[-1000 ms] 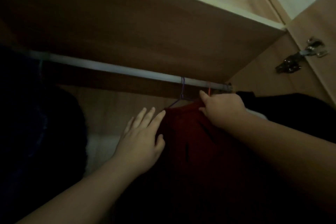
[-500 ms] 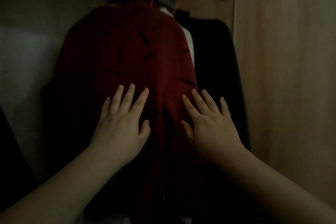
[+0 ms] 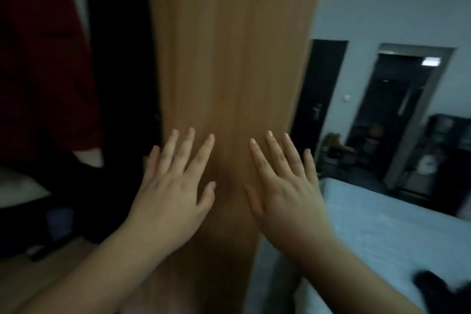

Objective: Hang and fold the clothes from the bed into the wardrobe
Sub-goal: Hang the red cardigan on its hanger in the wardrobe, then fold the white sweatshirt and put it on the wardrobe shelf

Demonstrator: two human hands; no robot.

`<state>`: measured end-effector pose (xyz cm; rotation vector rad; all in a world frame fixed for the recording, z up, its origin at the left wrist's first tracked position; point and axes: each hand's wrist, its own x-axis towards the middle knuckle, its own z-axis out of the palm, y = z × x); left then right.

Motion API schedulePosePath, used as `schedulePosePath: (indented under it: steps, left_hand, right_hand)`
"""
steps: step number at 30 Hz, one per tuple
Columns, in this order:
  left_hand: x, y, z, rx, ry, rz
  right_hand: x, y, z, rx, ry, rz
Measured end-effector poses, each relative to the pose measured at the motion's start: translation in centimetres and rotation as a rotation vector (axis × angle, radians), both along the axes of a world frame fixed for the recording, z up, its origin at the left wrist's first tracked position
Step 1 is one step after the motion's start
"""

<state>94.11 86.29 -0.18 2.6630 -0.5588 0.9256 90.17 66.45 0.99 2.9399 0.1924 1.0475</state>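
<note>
— dim bedroom, head view: wooden wardrobe door (image 3: pixel 229 64) filling the middle, dark doorways (image 3: pixel 397 115) beyond on the right, pale blue bed (image 3: pixel 397 232) low on the right.

— and the hands?

— left hand (image 3: pixel 175 194) and right hand (image 3: pixel 285 186) both flat, fingers straight and spread, holding nothing. whether touching the door or just hovering before it, impossible to tell.

— different from half a second back?

— yes. then pressed on the red garment (image 3: pixel 43 58) hanging inside; now off it and swung right toward the door. garment left hanging at the far left, dark clothes (image 3: pixel 119 58) beside it, white piece (image 3: pixel 89 158) showing at its lower edge.

— meaning for the task?

— probably one item hung and done. turning toward the bed for the next.

— anything left there?

— dark shape (image 3: pixel 433 288) at the bed's near corner, blurred; likely clothing, not certain.
</note>
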Motion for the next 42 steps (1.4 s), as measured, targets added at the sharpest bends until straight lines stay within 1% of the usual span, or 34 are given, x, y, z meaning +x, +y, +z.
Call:
schedulePosePath:
  steps: [3, 8, 11, 16, 21, 25, 29, 33, 38, 42]
  left_hand:
    - [-3.6, -9.5, -2.4, -0.011, 0.065, -0.139]
    - [-8.7, -23.9, -6.9, 0.056, 0.174, -0.379]
    - [-10.9, -30.1, -10.5, 0.076, 0.261, -0.477]
    - [-13.2, -38.1, -16.0, 0.167, 0.387, -0.614]
    - [-14.0, -45.6, -21.0, 0.206, 0.493, -0.713]
    - [-13.1, -51.8, -24.5, 0.245, 0.544, -0.784]
    - [-11.4, -56.8, -26.9, 0.291, 0.616, -0.824]
    - [-10.9, -61.9, -28.7, 0.358, 0.626, -0.905]
    - [-13.2, -68.2, -32.2, 0.498, 0.69, -0.96]
    - [-16.3, -72.7, -35.5, 0.577, 0.72, -0.972]
  right_hand:
    - [-5.8, -8.6, -2.9, 0.037, 0.055, -0.125]
    - [-15.4, -20.7, -8.8, 0.111, 0.195, -0.338]
    - [-20.0, -25.7, -12.8, 0.169, 0.252, -0.458]
    - [-25.3, -31.5, -18.8, 0.281, 0.362, -0.655]
    - [-28.1, -37.4, -23.4, 0.348, 0.445, -0.784]
    - [-27.8, -42.7, -26.5, 0.383, 0.508, -0.843]
    - [-26.5, -46.6, -29.3, 0.44, 0.591, -0.892]
    - [-26.8, -50.4, -31.6, 0.498, 0.618, -0.966]
    - [-30.8, -55.8, -34.7, 0.56, 0.759, -1.038]
    - [-35.7, -61.6, -37.6, 0.558, 0.891, -1.093]
